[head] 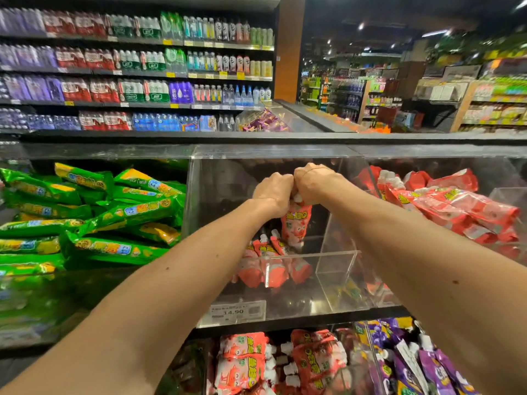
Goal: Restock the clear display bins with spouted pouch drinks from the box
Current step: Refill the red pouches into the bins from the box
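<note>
Left hand (272,192) and right hand (312,181) both clenched on the spout end of a red pouch (295,223); it hangs inside the middle clear bin (335,269), above the front row of pouches (271,266); should go down upright, label forward, just behind that row; release once seated.

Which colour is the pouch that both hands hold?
The pouch is pink-red with yellow lettering; the head view shows it.
</note>
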Action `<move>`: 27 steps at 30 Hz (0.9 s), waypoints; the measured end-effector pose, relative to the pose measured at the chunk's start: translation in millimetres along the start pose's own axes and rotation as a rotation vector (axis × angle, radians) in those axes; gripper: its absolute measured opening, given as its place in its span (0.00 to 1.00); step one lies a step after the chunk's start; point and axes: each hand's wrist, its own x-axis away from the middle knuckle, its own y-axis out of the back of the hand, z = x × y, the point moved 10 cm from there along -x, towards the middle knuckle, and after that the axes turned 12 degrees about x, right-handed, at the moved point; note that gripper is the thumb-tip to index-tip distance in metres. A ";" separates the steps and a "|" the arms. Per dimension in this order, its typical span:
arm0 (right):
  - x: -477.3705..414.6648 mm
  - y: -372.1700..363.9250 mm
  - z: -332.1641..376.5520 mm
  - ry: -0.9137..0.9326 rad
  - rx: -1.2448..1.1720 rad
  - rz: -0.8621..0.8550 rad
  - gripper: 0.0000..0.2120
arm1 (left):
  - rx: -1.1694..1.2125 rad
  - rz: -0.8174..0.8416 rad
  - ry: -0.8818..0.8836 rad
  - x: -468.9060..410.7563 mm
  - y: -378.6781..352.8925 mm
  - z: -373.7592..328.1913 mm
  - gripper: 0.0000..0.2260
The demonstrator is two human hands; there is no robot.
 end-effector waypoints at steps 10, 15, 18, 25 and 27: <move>-2.3 -24.3 -0.8 0.005 0.016 0.151 0.17 | 0.166 0.082 0.048 -15.0 -35.1 16.8 0.16; -0.3 -26.2 0.4 -0.007 0.047 0.140 0.18 | 0.178 0.161 0.093 -22.5 -44.8 28.4 0.15; 11.7 -10.5 -1.2 -0.018 0.087 0.059 0.18 | 0.008 0.337 0.122 -17.0 -49.6 33.8 0.16; 72.8 42.8 2.6 -0.005 0.072 -0.265 0.12 | 0.001 0.268 0.058 15.7 10.0 18.3 0.12; 96.5 52.5 3.4 -0.015 -0.031 -0.381 0.10 | 0.112 0.143 -0.059 36.8 38.0 -0.6 0.10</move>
